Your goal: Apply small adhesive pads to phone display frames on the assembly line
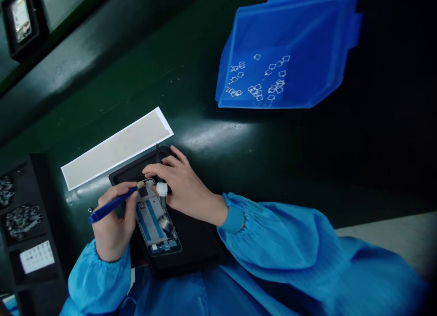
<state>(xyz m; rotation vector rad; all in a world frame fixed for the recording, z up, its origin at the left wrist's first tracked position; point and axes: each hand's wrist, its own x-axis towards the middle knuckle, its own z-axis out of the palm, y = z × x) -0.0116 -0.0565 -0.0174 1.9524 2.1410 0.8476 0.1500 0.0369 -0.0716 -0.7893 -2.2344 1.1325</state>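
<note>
**Both hands at the top end of an open phone frame**

The left hand [112, 231] is closed around a blue-handled tool [111, 206], pinched between thumb and fingers like a pen. Its pale tip rests at the upper end of the phone frame [155, 222]. The right hand [186, 186] reaches in from the right. Its fingers are curled over the same upper end and close on a thin dark tool [158, 154], which stands nearly upright with its lower end down on the frame. A small white wrap [161, 189] shows at the thumb tip of that hand – whether it is tape or a finger cot cannot be told.

The phone frame lies flat and open-side up on a black mat [198, 238], just in front of the person's body and between the two blue sleeves. Blue and metallic inner parts show along its length.

Just beyond the mat a long white-edged strip [116, 150] lies slantwise on the dark green table [170, 70]. Further off to the right stands a blue plastic bin [307, 43] with small square metal rings [259, 81] scattered on its floor – one stray ring [238, 126] lies on the table just in front of it. At the left edge a black compartment tray [51, 243] holds heaps of tiny parts and a white card [37, 257]. A small screened device [21, 20] sits at the upper left corner.
</note>
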